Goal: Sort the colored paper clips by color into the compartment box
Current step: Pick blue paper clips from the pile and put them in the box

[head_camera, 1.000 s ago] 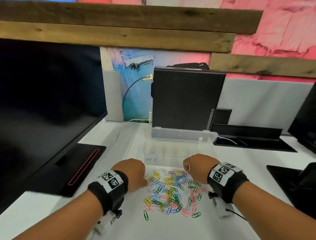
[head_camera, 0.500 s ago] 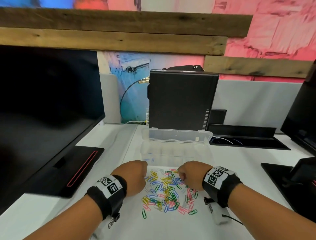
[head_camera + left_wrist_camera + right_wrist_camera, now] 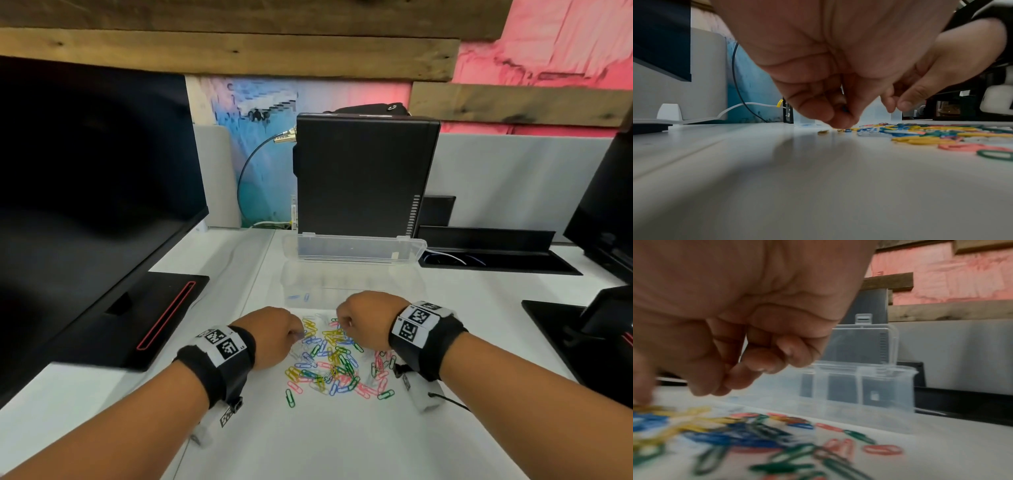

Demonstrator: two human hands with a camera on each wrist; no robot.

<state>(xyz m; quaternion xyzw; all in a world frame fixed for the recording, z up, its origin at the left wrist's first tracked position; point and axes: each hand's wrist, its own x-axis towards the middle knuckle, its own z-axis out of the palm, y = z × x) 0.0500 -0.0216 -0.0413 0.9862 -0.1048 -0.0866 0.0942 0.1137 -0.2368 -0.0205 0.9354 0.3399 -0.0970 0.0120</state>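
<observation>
Here picking is under way: the left hand (image 3: 274,334) pinches what looks like a blue clip at the pile (image 3: 337,359), near the box (image 3: 352,274); the right hand (image 3: 368,317) is curled, its grip unclear. Next, carry blue to the far-left compartment.

paper clips (image 3: 334,359) on table (image 3: 342,438) | compartment box (image 3: 352,274) behind them | computer (image 3: 363,174) behind box

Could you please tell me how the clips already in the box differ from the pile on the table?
The clips in the box are few, seemingly two, and all blue; the pile holds many in yellow, blue, green, pink and white. The box clips lie in its left end compartment; the pile lies overlapping on the table in front of it. Both are the same kind of paper clip.
</observation>
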